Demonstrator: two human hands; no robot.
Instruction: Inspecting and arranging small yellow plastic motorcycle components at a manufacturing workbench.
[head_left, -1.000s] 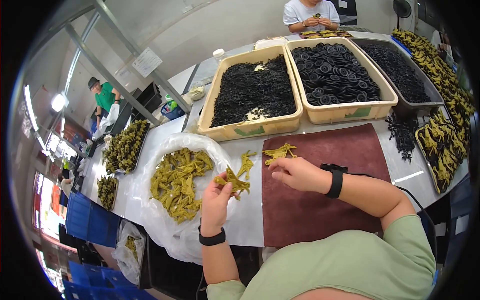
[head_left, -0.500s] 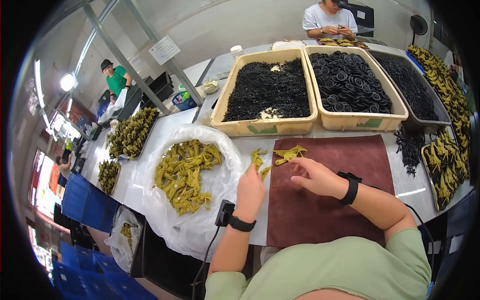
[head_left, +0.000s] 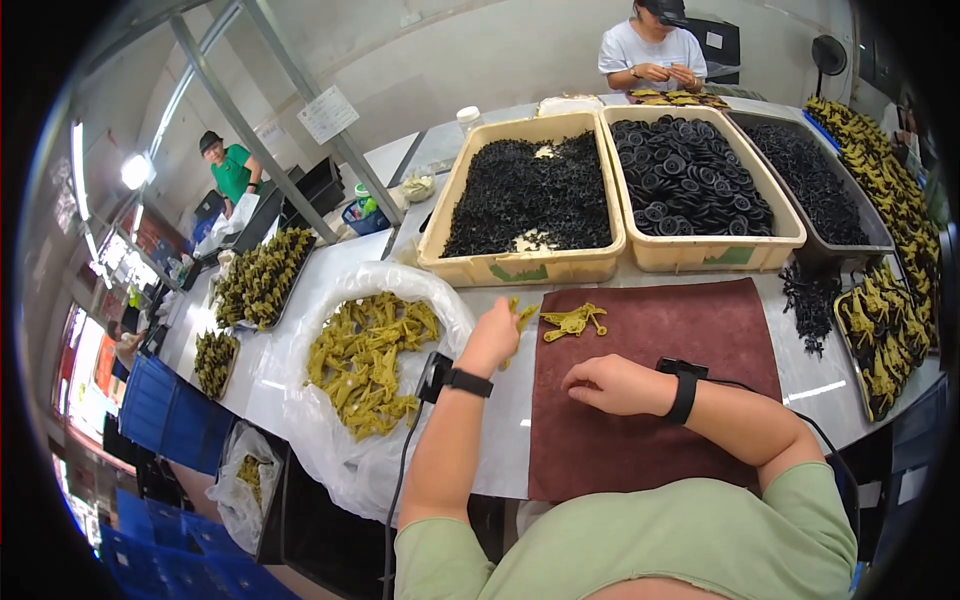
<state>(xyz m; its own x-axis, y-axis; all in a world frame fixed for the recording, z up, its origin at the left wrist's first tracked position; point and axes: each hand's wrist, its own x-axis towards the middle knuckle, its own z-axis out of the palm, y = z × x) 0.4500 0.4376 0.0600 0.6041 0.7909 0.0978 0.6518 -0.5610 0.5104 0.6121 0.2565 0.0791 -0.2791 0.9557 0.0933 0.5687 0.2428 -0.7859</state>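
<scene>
My left hand (head_left: 490, 338) is at the strip of white table between the plastic bag and the brown mat. Its fingers are closed at an olive-yellow plastic part (head_left: 523, 317), which sticks out beside them; the fingertips are partly hidden. My right hand (head_left: 618, 385) hovers over the brown mat (head_left: 650, 455), loosely curved, thumb a little apart and nothing visible in it. Beyond it, another olive-yellow part (head_left: 573, 320), with thin arms, lies near the mat's upper left corner. A clear plastic bag (head_left: 300, 400), rolled open at my left, holds a heap of such yellow parts (head_left: 365, 365).
Behind the mat stand a cream tub (head_left: 520, 268) of small black pieces, a second cream tub (head_left: 715, 255) of black discs and a grey tub (head_left: 850, 245). Trays of yellow-and-black assemblies (head_left: 885, 340) line the right. Two people (head_left: 655, 50) (head_left: 232, 170) work farther off.
My right hand has drawn back toward me from the yellow part on the mat, its fingers more curled. My left hand has moved slightly left and forward over the loose parts.
</scene>
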